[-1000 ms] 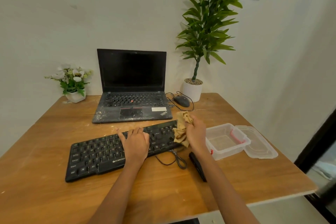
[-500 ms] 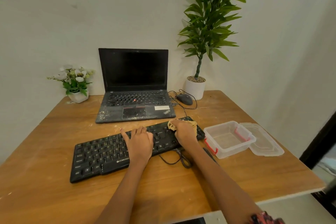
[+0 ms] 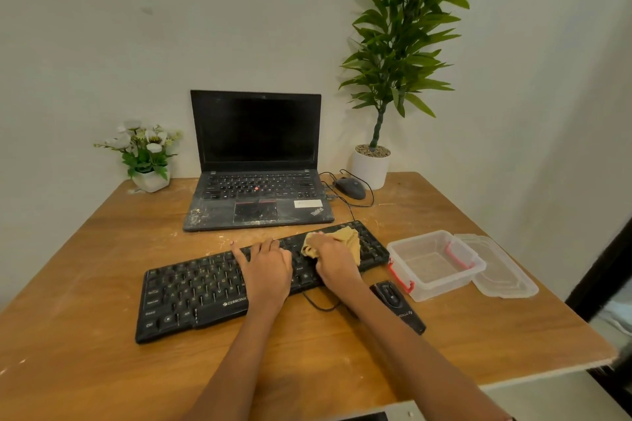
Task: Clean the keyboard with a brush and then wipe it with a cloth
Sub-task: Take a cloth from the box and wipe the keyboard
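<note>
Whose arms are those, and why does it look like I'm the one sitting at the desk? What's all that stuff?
The camera sits on a person's head, looking down, so you see their arms as your own. There is no robot. The left hand lies flat on the black wired keyboard to steady it. The right hand presses a crumpled tan cloth onto the keys to wipe them. On the wooden table you also see a dusty black laptop, a dark mouse, a clear plastic box with red clips, its lid, a black brush-like tool and two potted plants.
</note>
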